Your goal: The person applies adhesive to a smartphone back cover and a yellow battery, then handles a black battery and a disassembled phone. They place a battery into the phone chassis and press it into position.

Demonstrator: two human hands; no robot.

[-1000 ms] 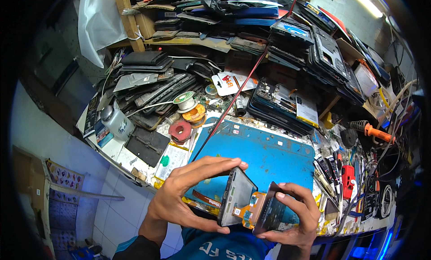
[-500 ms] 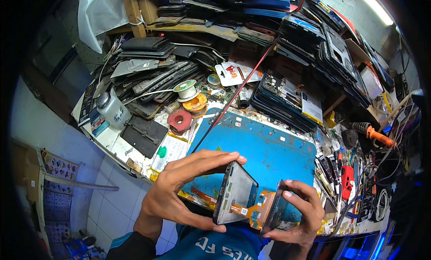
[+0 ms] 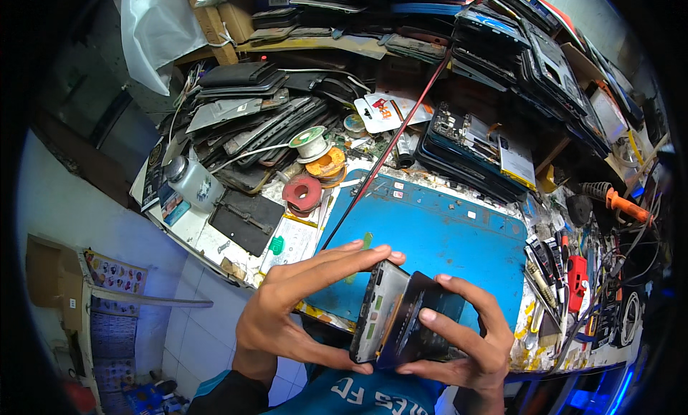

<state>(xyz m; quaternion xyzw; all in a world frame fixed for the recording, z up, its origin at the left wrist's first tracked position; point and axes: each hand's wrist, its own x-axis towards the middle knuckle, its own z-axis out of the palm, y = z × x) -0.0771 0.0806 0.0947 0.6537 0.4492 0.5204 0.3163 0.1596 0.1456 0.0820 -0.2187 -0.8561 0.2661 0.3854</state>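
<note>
The phone frame [image 3: 378,311] looks like grey metal and plastic with a dull inner face, while the dark panel [image 3: 419,322] against it is smooth and glossy. The blue work mat [image 3: 437,236] has a matt, rubbery look, scuffed and stained at its edges. The bottle [image 3: 193,182] is cloudy plastic, the post [image 3: 209,21] is bare rough wood, and the sheet [image 3: 154,24] is thin translucent plastic.
</note>
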